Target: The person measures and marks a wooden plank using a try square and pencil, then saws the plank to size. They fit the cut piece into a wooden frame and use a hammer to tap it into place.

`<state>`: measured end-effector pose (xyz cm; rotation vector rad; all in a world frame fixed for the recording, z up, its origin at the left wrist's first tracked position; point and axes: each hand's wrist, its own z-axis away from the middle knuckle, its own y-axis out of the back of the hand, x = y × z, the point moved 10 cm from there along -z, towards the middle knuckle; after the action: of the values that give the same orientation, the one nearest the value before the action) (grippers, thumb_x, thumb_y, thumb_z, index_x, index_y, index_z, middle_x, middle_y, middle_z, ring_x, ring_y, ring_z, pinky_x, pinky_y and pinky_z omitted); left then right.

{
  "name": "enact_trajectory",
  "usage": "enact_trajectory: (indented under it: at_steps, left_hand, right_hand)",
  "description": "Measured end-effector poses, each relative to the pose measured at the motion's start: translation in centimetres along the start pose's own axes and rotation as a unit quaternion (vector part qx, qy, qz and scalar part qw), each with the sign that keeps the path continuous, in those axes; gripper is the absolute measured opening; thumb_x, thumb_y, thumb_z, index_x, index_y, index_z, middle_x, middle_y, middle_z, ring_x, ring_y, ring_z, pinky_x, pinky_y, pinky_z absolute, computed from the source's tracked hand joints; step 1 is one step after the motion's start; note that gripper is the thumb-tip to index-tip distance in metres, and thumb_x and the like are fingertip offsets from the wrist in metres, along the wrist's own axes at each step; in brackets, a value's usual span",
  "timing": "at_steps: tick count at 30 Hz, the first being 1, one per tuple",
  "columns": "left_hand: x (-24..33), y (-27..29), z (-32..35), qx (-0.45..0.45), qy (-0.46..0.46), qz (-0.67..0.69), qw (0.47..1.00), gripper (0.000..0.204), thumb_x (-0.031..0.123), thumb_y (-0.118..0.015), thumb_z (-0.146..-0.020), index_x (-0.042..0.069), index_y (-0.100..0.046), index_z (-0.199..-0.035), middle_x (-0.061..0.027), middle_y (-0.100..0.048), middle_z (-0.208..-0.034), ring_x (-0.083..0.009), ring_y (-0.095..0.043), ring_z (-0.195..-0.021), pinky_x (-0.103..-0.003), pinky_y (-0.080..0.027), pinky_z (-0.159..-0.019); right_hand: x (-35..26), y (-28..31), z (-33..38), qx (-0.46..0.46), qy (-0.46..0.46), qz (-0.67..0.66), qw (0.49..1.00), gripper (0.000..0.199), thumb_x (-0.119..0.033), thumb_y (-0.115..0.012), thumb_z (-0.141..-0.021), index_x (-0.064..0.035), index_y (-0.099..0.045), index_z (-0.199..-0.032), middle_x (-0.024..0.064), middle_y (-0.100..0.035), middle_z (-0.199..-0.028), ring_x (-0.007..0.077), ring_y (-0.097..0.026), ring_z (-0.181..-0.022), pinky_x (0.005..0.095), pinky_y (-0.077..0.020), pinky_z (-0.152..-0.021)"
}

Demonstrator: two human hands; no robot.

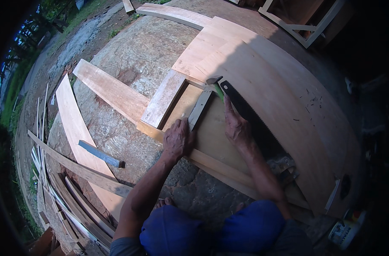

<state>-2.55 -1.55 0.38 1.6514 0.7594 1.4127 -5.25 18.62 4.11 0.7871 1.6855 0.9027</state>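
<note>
A wooden frame (163,99) with a thin panel (223,136) set in it lies before my knees. Across the panel runs a short wooden strip (200,110). My left hand (176,138) is closed over the strip's near end. My right hand (237,128) grips the green handle of a hammer (213,80), whose head is just above the strip's far end. A handsaw (254,117) lies right beside the hammer, its blade stretching toward me along the frame and partly hidden by my right forearm.
Large plywood sheets (284,77) spread out at the right, with several nails (314,102) scattered on them. Loose boards (113,91) and a grey-faced wood block (101,153) lie on the rock at left. Thin strips (43,119) are piled at the far left. A white tub (346,232) stands lower right.
</note>
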Motion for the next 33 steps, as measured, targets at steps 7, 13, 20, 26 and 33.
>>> enact_trajectory:
  at_steps: [7,13,20,26,33]
  left_hand:
    - [-0.2,-0.2,0.2,-0.007,0.002,-0.01,1.0,0.041,0.032,-0.064,-0.093,0.004,-0.052,-0.12,-0.0182,-0.06,-0.105,-0.0355,-0.064,-0.102,-0.046,-0.051,-0.084]
    - [0.0,0.0,0.2,0.003,-0.002,-0.01,1.0,0.04,0.034,-0.064,-0.093,0.004,-0.052,-0.117,-0.018,-0.06,-0.103,-0.0355,-0.064,-0.101,-0.046,-0.051,-0.084]
    - [0.4,-0.3,0.0,0.005,-0.006,-0.018,1.0,0.041,0.035,-0.065,-0.093,0.004,-0.053,-0.117,-0.0175,-0.06,-0.103,-0.0349,-0.065,-0.1,-0.046,-0.051,-0.083]
    - [-0.3,-0.6,0.5,-0.003,0.011,-0.022,1.0,0.042,0.036,-0.065,-0.093,0.005,-0.052,-0.118,-0.0167,-0.06,-0.104,-0.0344,-0.065,-0.1,-0.046,-0.051,-0.083]
    - [-0.6,-0.2,-0.1,0.0,0.016,-0.022,1.0,0.042,0.035,-0.065,-0.093,0.005,-0.052,-0.119,-0.0172,-0.06,-0.106,-0.0356,-0.064,-0.102,-0.048,-0.05,-0.085]
  right_hand:
    - [-1.2,1.7,-2.2,0.017,0.022,-0.034,0.999,0.066,-0.016,-0.047,-0.103,-0.0217,-0.019,-0.163,0.0278,-0.069,-0.08,0.0452,-0.071,-0.076,0.0549,-0.0568,-0.064]
    - [0.9,-0.4,-2.9,-0.102,-0.05,0.02,0.993,0.066,-0.014,-0.052,-0.102,-0.0186,-0.025,-0.162,0.0273,-0.068,-0.079,0.0479,-0.068,-0.073,0.0561,-0.0529,-0.065]
    - [2.6,-1.8,-2.6,-0.1,-0.044,0.051,0.993,0.066,-0.016,-0.053,-0.101,-0.0231,-0.026,-0.161,0.0275,-0.067,-0.077,0.0468,-0.068,-0.071,0.0557,-0.0536,-0.063]
    - [1.1,-0.7,-2.1,-0.047,-0.02,0.014,0.999,0.065,-0.017,-0.051,-0.102,-0.023,-0.026,-0.161,0.0275,-0.068,-0.079,0.0456,-0.069,-0.073,0.0556,-0.0537,-0.063]
    - [0.2,-0.5,-2.0,-0.046,-0.028,-0.011,0.998,0.067,-0.017,-0.049,-0.101,-0.0227,-0.022,-0.162,0.028,-0.069,-0.08,0.0466,-0.07,-0.074,0.0568,-0.0566,-0.067]
